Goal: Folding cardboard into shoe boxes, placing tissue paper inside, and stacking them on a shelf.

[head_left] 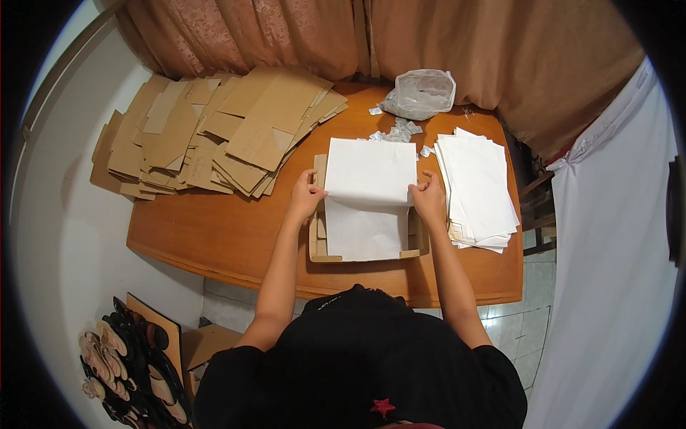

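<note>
A sheet of white paper [371,168] spans the space between my two hands, bent across its middle. My left hand [307,194] pinches its left edge, and my right hand [427,196] pinches the right edge at about the same height. Beneath it stands a shallow open cardboard box [319,247] near the table's front edge. The lower part of the white paper lies inside this box, in front of the bend; whether it is one sheet or two I cannot tell. What else the box holds is mostly hidden.
Flat cardboard pieces [257,136] are heaped at the left of the wooden table [229,236]. White sheets [479,189] are stacked to the right. Behind the box, a clear plastic bag [421,96] stands beside small loose packets [400,131]. Shoes [132,365] are at lower left.
</note>
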Available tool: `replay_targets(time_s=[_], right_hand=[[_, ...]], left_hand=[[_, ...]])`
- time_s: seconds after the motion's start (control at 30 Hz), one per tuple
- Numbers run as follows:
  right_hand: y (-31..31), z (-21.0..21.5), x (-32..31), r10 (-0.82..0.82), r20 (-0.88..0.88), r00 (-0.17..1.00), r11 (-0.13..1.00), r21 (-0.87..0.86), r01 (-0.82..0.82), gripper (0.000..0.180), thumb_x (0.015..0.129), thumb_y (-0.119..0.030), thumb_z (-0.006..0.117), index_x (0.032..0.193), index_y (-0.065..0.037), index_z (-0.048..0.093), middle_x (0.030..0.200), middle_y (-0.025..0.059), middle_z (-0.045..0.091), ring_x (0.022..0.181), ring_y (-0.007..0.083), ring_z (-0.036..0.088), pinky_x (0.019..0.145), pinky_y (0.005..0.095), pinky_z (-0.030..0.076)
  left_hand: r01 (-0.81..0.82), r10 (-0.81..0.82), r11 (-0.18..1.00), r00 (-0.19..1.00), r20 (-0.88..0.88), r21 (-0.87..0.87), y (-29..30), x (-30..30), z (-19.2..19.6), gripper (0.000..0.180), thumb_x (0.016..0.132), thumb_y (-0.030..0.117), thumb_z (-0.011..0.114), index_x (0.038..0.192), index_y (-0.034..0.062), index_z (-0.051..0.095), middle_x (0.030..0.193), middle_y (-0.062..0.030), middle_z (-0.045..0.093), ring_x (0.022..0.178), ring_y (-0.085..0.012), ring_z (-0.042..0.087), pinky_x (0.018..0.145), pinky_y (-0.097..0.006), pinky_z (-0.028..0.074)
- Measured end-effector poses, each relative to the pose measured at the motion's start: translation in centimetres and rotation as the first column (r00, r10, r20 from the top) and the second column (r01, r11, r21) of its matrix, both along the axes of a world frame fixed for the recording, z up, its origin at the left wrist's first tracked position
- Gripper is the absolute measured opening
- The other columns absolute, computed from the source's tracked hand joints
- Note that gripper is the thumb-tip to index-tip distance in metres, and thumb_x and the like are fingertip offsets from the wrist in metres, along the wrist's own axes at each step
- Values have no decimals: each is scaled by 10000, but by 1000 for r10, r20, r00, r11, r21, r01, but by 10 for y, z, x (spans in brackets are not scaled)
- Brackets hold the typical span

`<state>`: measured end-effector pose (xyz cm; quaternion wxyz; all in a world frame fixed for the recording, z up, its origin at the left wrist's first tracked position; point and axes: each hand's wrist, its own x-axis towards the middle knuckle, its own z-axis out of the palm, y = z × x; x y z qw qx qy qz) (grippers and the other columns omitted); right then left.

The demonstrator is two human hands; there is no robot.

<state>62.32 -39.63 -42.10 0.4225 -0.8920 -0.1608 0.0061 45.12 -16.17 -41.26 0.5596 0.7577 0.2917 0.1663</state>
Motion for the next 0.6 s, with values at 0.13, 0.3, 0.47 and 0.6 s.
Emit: replay_targets(time_s=[0.13,0.3,0.47,0.6], right_hand=[[7,11,-3,6,-51,999,990,-139,-14,508,694,-215,653,1136,-37,476,712,41,598,715,219,583,821,423,390],[5,-1,2,39,145,989,935,-354,15,543,689,-272,666,1171,-97,487,1075,102,563,1055,283,479,955,549,231],[9,9,5,395,268,879,878,-391,-276,337,736,-294,635,1033,-136,639,1197,124,491,1199,346,309,982,516,204],[14,2,27,366,283,887,897,-360,-255,262,760,-298,617,928,-104,672,1151,139,528,1163,343,362,973,453,260]], left_hand=[[57,-32,991,978,-205,120,0,-1,4,535,725,80,670,1207,32,442,849,-112,646,808,-222,599,746,-340,459],[87,153,821,919,-363,564,-32,18,29,597,721,241,688,1245,83,449,1213,-133,519,1154,-306,439,930,-461,345],[374,-218,555,927,-305,743,-51,50,-5,554,800,417,569,1306,242,426,1399,-102,329,1307,-310,243,1014,-570,160],[489,-293,488,872,-392,723,-60,57,-23,534,818,430,535,1318,291,406,1399,-106,326,1308,-306,252,1011,-600,131]])
